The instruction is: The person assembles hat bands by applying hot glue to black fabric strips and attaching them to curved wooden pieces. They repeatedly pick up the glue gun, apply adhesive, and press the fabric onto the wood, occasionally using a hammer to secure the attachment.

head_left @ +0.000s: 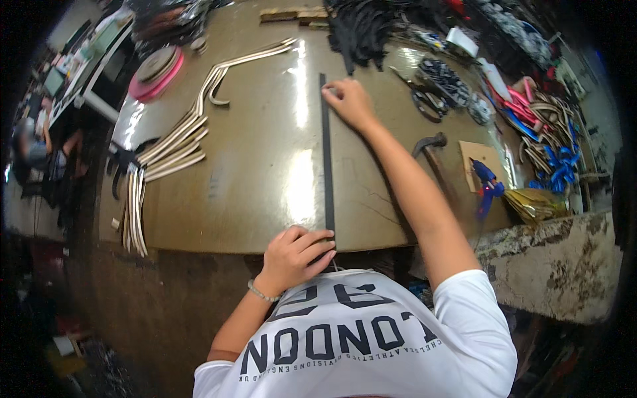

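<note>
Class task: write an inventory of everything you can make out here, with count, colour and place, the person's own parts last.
Table: one, glossy brown, centre
Strip: one, black, running lengthwise to the near edge
Piped strips: several, pale and dark, table's left
Stacked rolls: several, beige and pink, far left
Bundled strips: many, black, far edge
Scissors: one, black-handled, far right
Hammer: one, dark head, beside right forearm
Glue gun: one, blue, right
Cardboard: one, tan, by the glue gun
Packet: one, gold, right edge
Other clutter: uncountable, rim
Another person: one, seated, left rim
T-shirt: one, white, bottom
Bracelet: one, pale, left wrist
Left hand: one, strip's near end
Right hand: one, strip's far end
</note>
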The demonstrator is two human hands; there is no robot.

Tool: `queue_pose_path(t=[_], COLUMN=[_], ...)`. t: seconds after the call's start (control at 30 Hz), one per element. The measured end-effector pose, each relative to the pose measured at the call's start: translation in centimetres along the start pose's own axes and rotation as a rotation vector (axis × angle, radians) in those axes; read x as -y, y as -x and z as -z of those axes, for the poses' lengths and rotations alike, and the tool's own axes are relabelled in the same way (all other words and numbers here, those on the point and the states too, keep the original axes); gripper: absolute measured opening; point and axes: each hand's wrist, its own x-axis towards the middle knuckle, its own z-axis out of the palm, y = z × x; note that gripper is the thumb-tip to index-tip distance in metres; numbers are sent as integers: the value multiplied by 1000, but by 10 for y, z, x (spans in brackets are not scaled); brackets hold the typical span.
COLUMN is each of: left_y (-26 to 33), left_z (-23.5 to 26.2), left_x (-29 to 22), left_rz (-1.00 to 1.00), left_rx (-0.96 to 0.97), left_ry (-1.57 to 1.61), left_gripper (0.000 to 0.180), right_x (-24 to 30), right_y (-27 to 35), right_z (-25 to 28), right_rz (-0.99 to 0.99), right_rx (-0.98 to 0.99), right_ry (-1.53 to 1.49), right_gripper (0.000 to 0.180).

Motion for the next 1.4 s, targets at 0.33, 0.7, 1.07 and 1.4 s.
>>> queue_pose_path(t=[0.33,0.7,1.07,1.4], left_y=[-1,-7,-9,-7], left_z=[-2,1,0,2], left_x=[-2,-7,-6,-4], left_rz=[-5,-3,12,-21], left_rx=[11,5,17,55], left_ry=[-33,-6,-8,-22], left_gripper=[13,10,11,14], right_x=[2,67,-44,-40], right_y=[2,62,272,248], right_z=[-3,92,228,267], right_rz=[27,-4,-771,-846], right_rx=[-46,-44,-734,-598], right_ry=[-1,-38,-52,224], right_gripper=[20,33,67,54])
